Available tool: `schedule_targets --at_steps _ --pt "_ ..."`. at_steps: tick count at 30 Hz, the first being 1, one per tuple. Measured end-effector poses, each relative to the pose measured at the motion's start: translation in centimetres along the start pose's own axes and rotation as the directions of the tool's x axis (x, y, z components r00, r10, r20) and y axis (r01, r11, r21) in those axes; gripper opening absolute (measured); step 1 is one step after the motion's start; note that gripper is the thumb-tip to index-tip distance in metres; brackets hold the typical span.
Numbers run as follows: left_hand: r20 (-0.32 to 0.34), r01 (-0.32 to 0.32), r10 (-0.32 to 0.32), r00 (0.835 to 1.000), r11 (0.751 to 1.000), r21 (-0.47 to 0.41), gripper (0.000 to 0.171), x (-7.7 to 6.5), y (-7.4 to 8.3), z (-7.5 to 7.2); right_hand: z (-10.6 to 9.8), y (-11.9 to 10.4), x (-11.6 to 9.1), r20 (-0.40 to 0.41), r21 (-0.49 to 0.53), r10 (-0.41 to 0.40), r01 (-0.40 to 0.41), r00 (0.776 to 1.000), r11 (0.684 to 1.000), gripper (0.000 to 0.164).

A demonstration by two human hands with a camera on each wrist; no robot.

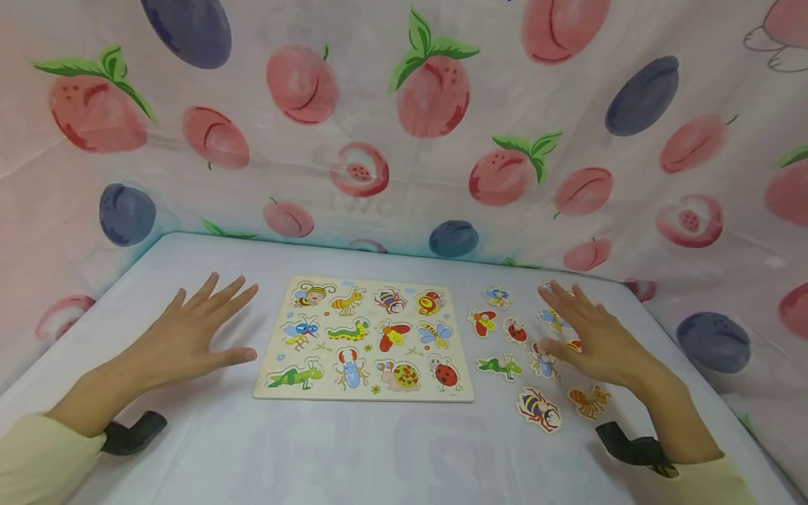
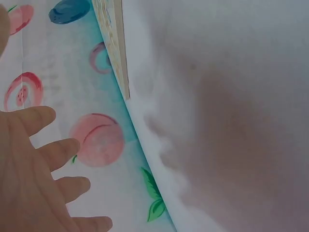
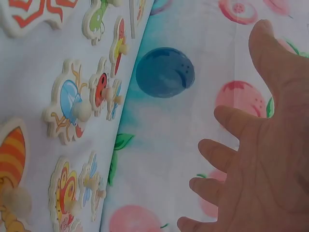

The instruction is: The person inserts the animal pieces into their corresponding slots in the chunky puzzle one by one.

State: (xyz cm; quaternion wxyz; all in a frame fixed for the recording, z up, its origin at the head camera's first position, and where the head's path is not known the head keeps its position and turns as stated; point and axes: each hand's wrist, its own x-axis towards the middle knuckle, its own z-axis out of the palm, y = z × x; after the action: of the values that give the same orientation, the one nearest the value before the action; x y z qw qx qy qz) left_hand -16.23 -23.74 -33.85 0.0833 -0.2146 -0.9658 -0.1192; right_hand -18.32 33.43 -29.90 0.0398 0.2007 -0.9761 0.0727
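A pale wooden puzzle board printed with several insects lies flat in the middle of the table. My left hand is spread over the table just left of the board, holding nothing; its fingers are straight in the left wrist view. Above the loose puzzle pieces on the right, my right hand hovers with spread fingers, also holding nothing. Among those pieces are a grasshopper, a spider, a ladybug and a beetle with a wooden knob. My right hand partly hides some pieces.
The table has a white cover. A fabric backdrop printed with peaches and plums rises behind it and along its sides. Black wrist straps sit at both cuffs. An ant-like piece lies near the right wrist.
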Motion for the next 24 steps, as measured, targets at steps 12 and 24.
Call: schedule_targets --at_steps 12,24 --pt "0.045 0.04 -0.039 0.998 0.999 -0.026 0.095 0.9 0.4 0.4 -0.5 2.3 -1.4 -0.003 0.035 0.066 -0.066 0.998 0.997 0.081" --pt "0.086 0.133 -0.12 0.989 0.978 -0.159 0.096 1.8 0.2 0.8 0.3 4.0 -2.4 0.036 0.145 0.166 -0.169 0.986 0.975 0.075"
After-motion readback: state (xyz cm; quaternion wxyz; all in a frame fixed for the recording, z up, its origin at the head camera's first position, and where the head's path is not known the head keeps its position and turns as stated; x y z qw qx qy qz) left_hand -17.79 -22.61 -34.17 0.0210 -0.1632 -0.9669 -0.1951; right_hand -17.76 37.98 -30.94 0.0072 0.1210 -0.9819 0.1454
